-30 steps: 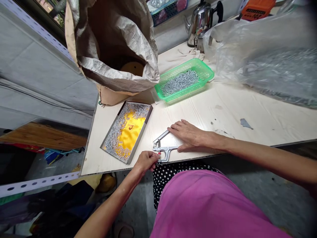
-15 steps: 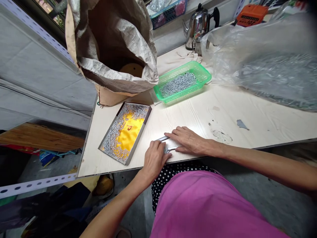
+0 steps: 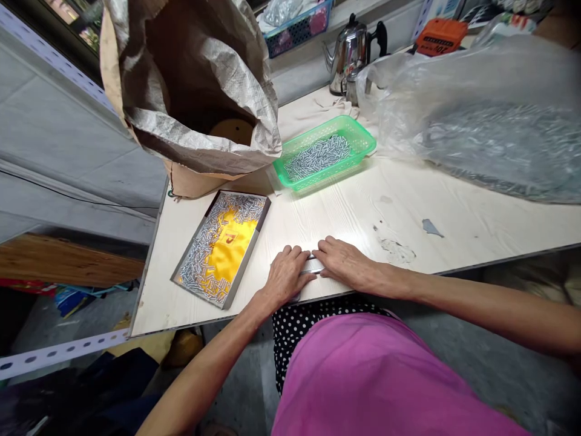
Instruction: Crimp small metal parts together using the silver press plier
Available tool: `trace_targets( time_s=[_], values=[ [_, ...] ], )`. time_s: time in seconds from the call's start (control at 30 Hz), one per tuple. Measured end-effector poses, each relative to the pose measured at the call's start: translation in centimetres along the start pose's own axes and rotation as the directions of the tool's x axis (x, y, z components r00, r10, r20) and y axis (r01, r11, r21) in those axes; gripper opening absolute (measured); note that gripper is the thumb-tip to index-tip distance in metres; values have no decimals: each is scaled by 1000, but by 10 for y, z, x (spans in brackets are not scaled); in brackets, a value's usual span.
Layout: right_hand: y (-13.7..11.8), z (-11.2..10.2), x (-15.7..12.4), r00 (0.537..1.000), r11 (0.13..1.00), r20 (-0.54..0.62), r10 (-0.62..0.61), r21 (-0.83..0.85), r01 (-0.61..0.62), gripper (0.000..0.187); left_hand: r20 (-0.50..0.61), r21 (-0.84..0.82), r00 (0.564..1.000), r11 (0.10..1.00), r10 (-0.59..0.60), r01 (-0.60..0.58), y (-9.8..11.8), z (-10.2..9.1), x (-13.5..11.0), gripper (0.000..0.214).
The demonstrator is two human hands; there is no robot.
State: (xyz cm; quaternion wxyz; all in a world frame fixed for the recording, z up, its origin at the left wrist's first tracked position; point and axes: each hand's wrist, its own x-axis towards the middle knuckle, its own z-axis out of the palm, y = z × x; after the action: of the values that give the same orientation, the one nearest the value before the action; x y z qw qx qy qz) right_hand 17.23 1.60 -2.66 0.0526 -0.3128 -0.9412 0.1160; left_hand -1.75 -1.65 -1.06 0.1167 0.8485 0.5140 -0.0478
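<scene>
A slim silvery metal piece (image 3: 312,265) with two parallel edges lies near the front edge of the table, spanning the gap between my hands. What kind of part it is, I cannot make out. My left hand (image 3: 287,272) has its fingers bent over the left end. From the other side, my right hand (image 3: 341,261) grips the right end with fingers and thumb. Both ends are covered by the fingers. Left of my left hand sits a shallow box (image 3: 246,257) with many small silvery pins (image 3: 193,266) around a yellow cloth (image 3: 231,242).
A green plastic basket (image 3: 327,179) of similar pins stands farther back. Behind the box rises a large open sack (image 3: 267,79). A clear plastic bag (image 3: 490,133) of metal parts rests at right, near a kettle (image 3: 351,51) and an orange box (image 3: 441,37).
My hands have come level with each other along the metal piece, the right fingertips drawing back from the left hand. The whole view has shifted slightly.
</scene>
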Motion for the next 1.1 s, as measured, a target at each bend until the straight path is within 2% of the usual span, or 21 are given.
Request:
trace_targets(
  time_s=[0.07,0.17,0.27,0.33,0.43,0.5,0.6,0.7,0.87,0.97,1.03,1.1],
  values=[
    [-1,5,2,999,998,-19,-42,46,43,8,-13,-15,1000,1000,-18,18,1,3,0,29],
    [-1,12,4,995,991,-52,-85,97,89,18,-15,-24,999,999,-29,28,2,5,-1,22],
    [1,10,4,996,994,-42,-73,83,76,14,-22,-21,999,999,-43,42,1,4,0,22],
    [6,3,5,998,996,-37,-50,73,52,12,-45,-28,997,998,-60,59,1,2,0,29],
    [20,-9,7,996,990,-41,-77,113,81,32,-107,-47,983,989,-146,142,10,5,-5,52],
    [30,-13,10,994,984,-39,-103,145,108,31,-169,-56,967,982,-188,181,22,12,-12,56],
    [39,-9,19,997,990,-55,-60,126,67,22,-236,-88,964,991,-123,105,44,29,-25,57],
    [44,1,34,998,998,-59,-35,50,38,16,-242,-177,969,984,-51,7,59,46,-35,61],
    [54,1,67,997,999,-62,-43,-15,42,12,-256,-295,965,955,-50,-29,62,56,-39,65],
    [37,-10,77,998,995,-34,-55,-80,52,10,-267,-310,963,950,-43,-43,60,55,-39,71],
    [10,-15,77,981,979,-9,-191,-74,190,11,-251,-326,967,944,-37,-48,60,56,-40,71],
    [-21,-16,75,920,919,44,-390,-46,392,9,-215,-359,975,933,-56,-26,60,60,-42,68]
  ],
)
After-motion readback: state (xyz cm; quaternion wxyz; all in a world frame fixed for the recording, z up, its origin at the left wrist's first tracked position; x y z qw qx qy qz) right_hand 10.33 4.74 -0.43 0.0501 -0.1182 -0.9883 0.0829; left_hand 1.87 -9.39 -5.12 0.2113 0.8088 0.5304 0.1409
